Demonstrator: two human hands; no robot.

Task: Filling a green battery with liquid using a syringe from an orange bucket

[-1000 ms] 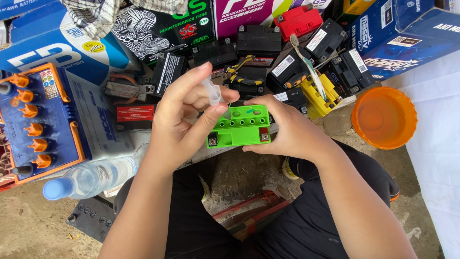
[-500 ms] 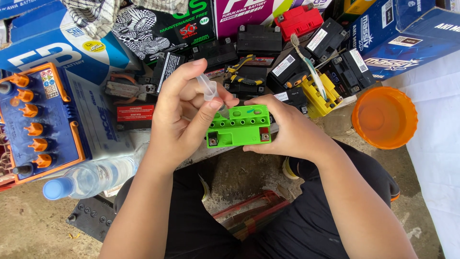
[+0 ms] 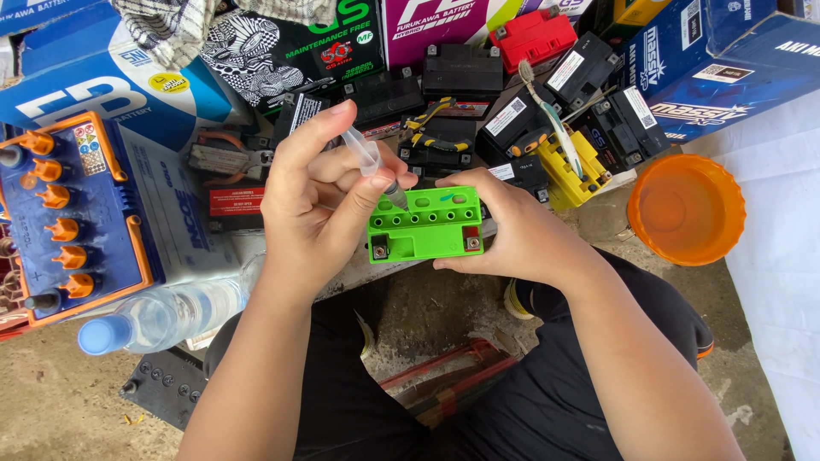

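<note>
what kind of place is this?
Likely a small battery repair stall, worked at ground level: black motorcycle batteries piled among printed battery cartons, and a large blue battery with orange caps to the left.

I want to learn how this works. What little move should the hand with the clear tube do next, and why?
Probably lower the tip straight down into the hole beneath it. The left hand pinches the clear syringe tilted, its tip right at the leftmost holes on the green battery, which the right hand grips from the side. I cannot tell if the tip is already inside.

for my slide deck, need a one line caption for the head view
Left hand holds a clear syringe over a green battery steadied by the right hand.
</note>
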